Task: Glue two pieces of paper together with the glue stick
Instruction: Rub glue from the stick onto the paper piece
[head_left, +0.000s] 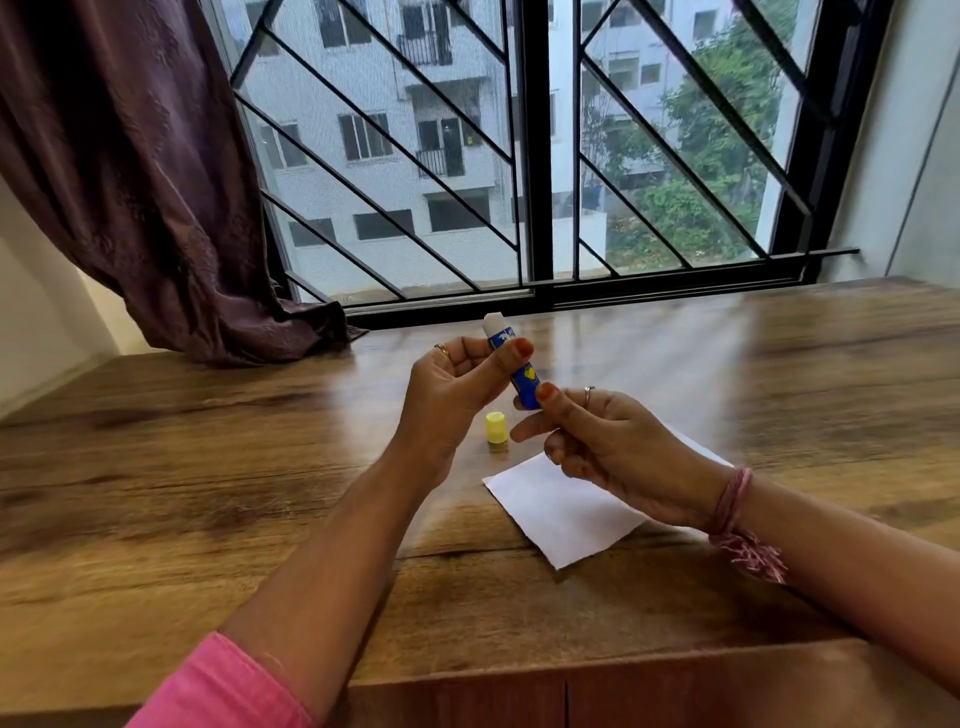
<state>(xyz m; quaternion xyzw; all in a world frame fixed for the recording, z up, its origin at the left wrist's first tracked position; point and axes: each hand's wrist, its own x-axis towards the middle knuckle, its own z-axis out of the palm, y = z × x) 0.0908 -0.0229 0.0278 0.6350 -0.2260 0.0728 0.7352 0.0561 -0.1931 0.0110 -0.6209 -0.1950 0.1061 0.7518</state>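
Observation:
A blue glue stick (521, 375) with a white tip is held tilted above the wooden table (208, 467), its cap off. My left hand (457, 395) grips its upper part between thumb and fingers. My right hand (608, 447) pinches its lower end with thumb and forefinger. The yellow cap (496, 428) stands on the table just below the stick. A white sheet of paper (561, 509) lies on the table under my right hand, partly hidden by it; I cannot tell whether a second sheet lies with it.
A dark purple curtain (156, 182) hangs at the left and its hem lies on the table's far left. A barred window (535, 156) runs along the table's far edge. The table's front edge is near my forearms.

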